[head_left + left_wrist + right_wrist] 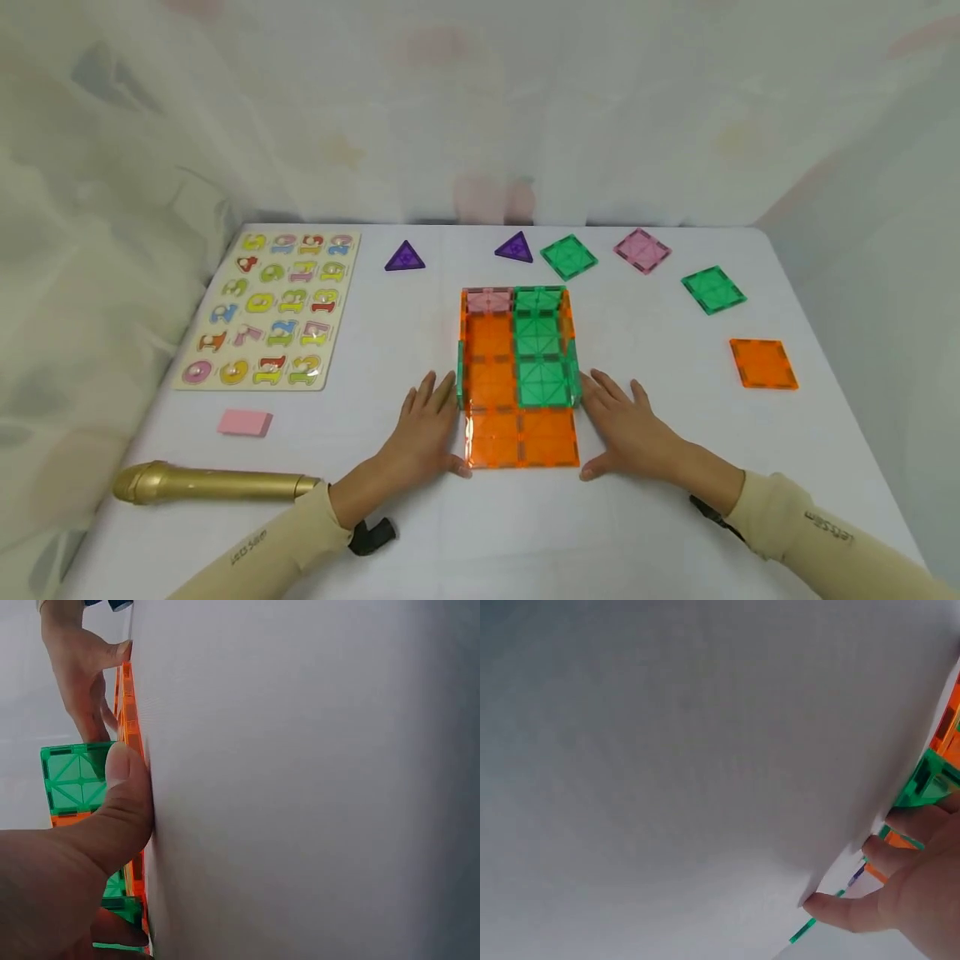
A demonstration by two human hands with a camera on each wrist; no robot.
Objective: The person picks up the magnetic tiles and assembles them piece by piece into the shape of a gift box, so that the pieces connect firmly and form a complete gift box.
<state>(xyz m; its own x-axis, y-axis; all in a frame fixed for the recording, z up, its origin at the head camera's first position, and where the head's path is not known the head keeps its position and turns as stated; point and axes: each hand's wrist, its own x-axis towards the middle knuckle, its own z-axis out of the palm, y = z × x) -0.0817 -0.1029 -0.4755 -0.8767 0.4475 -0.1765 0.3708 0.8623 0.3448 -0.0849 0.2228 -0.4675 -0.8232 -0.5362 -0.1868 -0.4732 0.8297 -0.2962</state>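
Cream sleeves lie nearest. Left hand and right hand, fingers spread, flank the magnetic-tile structure on the desk, about equally near; its long axis runs away from the person. Contact with its green side tiles: cannot tell.

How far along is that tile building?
Done: the tile floor is laid, with a back wall and partial side walls standing. In hand: the left grip and right grip flank it. Remaining, perhaps: walling the front row; six loose tiles lie unattached.
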